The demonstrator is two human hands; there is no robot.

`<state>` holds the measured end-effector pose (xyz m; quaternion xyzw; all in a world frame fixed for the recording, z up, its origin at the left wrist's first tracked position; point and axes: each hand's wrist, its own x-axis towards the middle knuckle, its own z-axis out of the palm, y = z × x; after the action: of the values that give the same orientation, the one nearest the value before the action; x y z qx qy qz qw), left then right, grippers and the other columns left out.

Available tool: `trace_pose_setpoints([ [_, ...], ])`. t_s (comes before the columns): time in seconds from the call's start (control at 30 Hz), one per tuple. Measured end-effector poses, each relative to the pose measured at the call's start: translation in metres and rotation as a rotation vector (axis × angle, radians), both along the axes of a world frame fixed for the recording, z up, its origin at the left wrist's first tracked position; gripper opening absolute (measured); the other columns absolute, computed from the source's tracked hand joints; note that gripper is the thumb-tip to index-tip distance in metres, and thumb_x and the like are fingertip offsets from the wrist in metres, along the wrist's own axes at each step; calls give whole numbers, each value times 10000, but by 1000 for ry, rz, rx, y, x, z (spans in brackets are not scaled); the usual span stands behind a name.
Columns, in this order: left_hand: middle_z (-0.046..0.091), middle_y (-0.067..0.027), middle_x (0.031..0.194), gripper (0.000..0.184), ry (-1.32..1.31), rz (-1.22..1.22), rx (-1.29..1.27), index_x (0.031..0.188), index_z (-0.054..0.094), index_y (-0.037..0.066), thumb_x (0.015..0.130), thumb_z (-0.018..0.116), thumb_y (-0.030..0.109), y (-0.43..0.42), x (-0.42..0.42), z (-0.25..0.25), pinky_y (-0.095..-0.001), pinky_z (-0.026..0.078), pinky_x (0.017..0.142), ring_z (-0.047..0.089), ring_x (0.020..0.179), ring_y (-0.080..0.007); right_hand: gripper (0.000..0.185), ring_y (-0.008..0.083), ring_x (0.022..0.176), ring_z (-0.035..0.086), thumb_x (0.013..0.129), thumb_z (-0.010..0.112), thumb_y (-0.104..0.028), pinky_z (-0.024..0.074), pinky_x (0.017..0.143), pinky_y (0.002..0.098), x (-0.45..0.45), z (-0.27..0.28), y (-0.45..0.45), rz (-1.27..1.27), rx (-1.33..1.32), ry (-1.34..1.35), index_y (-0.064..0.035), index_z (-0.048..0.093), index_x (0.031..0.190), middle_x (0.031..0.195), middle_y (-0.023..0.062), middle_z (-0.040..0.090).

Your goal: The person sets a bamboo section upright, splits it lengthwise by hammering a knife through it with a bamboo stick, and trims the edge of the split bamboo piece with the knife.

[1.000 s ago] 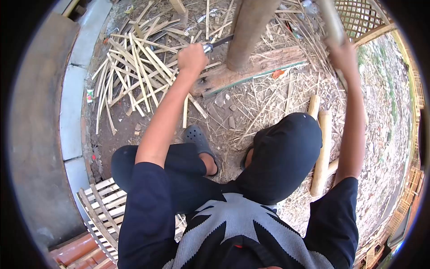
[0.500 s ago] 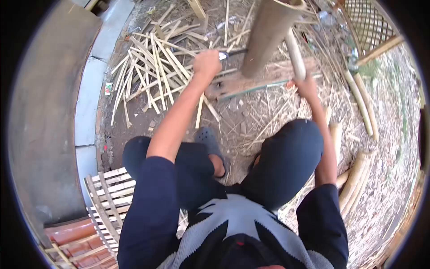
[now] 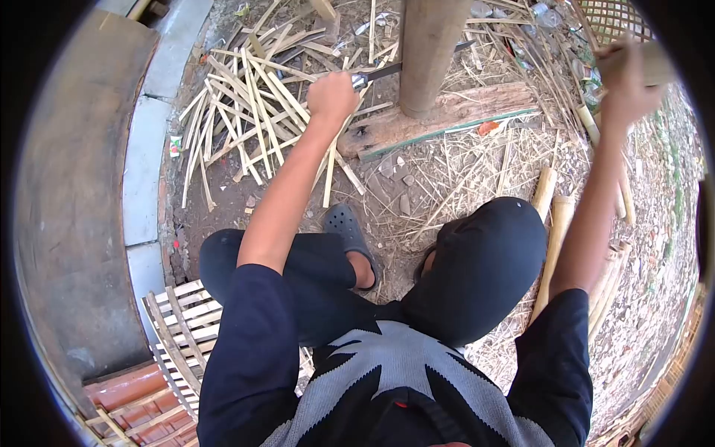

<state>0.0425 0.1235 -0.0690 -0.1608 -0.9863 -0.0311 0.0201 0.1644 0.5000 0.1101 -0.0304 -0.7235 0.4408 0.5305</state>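
Bamboo (image 3: 430, 59) is standing by the plank's (image 3: 480, 106) far edge; left fingers (image 3: 335, 86) are gripping a knife (image 3: 386, 71), ideally steadily, right fingers (image 3: 633, 59) a club (image 3: 659, 62).

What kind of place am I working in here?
Probably an outdoor bamboo-working yard: there's a heap of split strips, cut bamboo poles lying to the right, and a thick bamboo length standing on a wooden plank.

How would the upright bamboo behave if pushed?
The upright bamboo would likely tip: tall, on a narrow foot. It looks stiff, standing straight with no visible bend. Its rounded side suggests it may roll once down.
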Motion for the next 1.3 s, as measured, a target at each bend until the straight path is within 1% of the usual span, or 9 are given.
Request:
trace_pose_setpoints([
  [0.13, 727, -193, 849, 189, 64, -40, -34, 843, 737, 27, 746, 666, 173, 10, 0, 2, -451, 588, 699, 729, 783, -357, 675, 383, 715, 691, 763, 763, -340, 562, 656, 457, -6, -280, -24, 0, 364, -1030, 115, 533, 1205, 826, 270, 684],
  [0.17, 728, -191, 851, 187, 60, -66, -59, 841, 739, 28, 743, 668, 171, 16, 5, 5, -448, 589, 691, 730, 780, -352, 564, 342, 755, 718, 773, 728, -289, 573, 659, 421, 15, -249, -58, 137, -167, -1243, 134, 585, 1118, 861, 261, 696],
  [0.33, 730, -186, 858, 179, 21, -63, -26, 847, 740, 36, 746, 667, 164, 5, 9, 12, -447, 587, 714, 730, 790, -352, 514, 309, 720, 718, 759, 730, -276, 570, 677, 432, 26, -172, -31, 63, 149, -1202, 76, 627, 1118, 787, 228, 699],
  [0.53, 728, -189, 876, 208, -11, 22, -41, 901, 733, 50, 753, 682, 187, -9, 14, -6, -450, 584, 740, 727, 818, -352, 424, 119, 566, 619, 778, 753, -391, 465, 524, 259, 28, -16, 30, -156, 115, -779, -17, 668, 959, 671, 46, 652],
  [0.7, 735, -168, 886, 173, -29, -2, -77, 874, 743, 55, 755, 669, 157, -1, 11, 4, -428, 588, 729, 731, 823, -340, 311, 185, 709, 686, 834, 768, -175, 572, 654, 301, 24, 34, 28, 154, -105, 82, 76, 657, 980, 846, 146, 684],
  [0.83, 737, -163, 883, 175, 8, -45, -76, 866, 745, 55, 748, 671, 160, 7, 15, 4, -432, 593, 710, 732, 820, -340, 623, 389, 884, 660, 793, 717, -275, 530, 796, 445, 12, -205, -17, -186, 127, -652, 106, 475, 1223, 922, 308, 653],
  [0.9, 736, -168, 875, 170, -10, -66, -89, 866, 748, 59, 749, 662, 147, 18, 12, 21, -437, 597, 690, 734, 810, -338, 787, 491, 972, 647, 773, 691, -324, 509, 866, 518, 42, -287, -60, 127, 24, -1254, 121, 384, 1344, 960, 389, 638],
  [0.97, 736, -170, 865, 159, 74, -74, -112, 859, 751, 67, 749, 659, 136, 29, 0, 15, -432, 598, 697, 736, 802, -333, 653, 433, 865, 689, 753, 695, -319, 536, 797, 484, 11, -295, -36, 16, 163, -1033, 107, 520, 1215, 895, 341, 665],
  [1.3, 743, -124, 817, 117, 96, -52, -100, 819, 753, 76, 763, 652, 92, 7, 18, 7, -420, 604, 665, 743, 749, -302, 456, 117, 679, 652, 819, 713, -437, 509, 645, 278, 25, 8, 62, -73, -55, -597, -3, 701, 958, 712, 65, 675],
])
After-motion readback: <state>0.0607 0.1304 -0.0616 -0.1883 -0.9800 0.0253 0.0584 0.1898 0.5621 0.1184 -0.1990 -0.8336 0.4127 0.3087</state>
